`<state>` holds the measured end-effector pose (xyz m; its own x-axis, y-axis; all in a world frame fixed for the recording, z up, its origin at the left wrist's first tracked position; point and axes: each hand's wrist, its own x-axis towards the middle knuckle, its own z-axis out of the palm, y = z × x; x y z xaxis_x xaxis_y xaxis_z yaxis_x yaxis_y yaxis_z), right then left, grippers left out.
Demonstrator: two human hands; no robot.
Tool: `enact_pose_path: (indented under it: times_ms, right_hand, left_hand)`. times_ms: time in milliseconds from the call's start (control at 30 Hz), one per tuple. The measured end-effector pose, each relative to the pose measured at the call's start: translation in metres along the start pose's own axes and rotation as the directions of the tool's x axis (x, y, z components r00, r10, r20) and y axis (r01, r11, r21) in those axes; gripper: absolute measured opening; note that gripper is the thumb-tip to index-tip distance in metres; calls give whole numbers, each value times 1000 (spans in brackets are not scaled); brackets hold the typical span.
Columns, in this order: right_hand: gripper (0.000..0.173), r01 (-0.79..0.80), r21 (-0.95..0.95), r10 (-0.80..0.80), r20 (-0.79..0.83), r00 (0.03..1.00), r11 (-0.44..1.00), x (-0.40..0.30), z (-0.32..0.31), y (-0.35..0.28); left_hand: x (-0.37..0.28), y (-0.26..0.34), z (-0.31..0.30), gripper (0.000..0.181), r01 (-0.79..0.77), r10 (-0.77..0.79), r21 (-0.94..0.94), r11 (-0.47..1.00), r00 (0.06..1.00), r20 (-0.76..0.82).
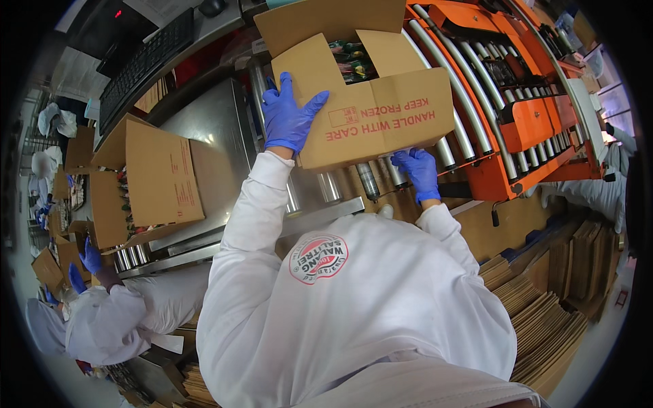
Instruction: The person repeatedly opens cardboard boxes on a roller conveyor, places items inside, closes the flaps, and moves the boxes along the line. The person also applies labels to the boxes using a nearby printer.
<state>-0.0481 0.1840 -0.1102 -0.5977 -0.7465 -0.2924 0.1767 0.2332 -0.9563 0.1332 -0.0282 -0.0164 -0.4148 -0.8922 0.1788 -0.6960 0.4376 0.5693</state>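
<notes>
A cardboard box (387,112) with red print stands on the rollers before me, its near flap tilted towards me and its far flap raised. Through the gap between the side flaps, several dark green packs (352,61) show inside. My left hand (291,115), in a blue glove, lies with spread fingers on the box's left side. My right hand (417,171), also gloved in blue, is at the lower right edge of the box with its fingers bent; the fingertips are partly hidden there, so its hold is unclear.
An orange roller machine (530,120) stands at the right. At the left are a steel plate (214,137), another open box (163,173) and a keyboard (148,66). A co-worker (107,321) is at the lower left. Flattened cardboard (541,326) is stacked at the lower right.
</notes>
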Motion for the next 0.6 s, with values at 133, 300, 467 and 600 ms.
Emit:
enact_pose_path:
  times_ms: [133, 300, 467, 600]
  right_hand:
    - [25, -130, -672, 62, -124, 990, 729, 8, -3, -12]
    - [19, 295, -79, -259, 303, 917, 952, -9, 6, -25]
    - [30, 889, -292, -861, 272, 431, 353, 10, -2, -151]
    - [66, 484, -873, -699, 384, 603, -62, 64, 25, -146]
  left_hand:
    - [5, -2, 0, 95, 15, -15, 11, 1000, 1000, -2]
    - [11, 9, -16, 100, -37, 24, 172, 984, 997, 78]
    - [27, 9, -46, 100, -342, 305, 393, 854, 940, 154]
    - [66, 23, -45, 91, -569, 395, 330, 754, 793, 464]
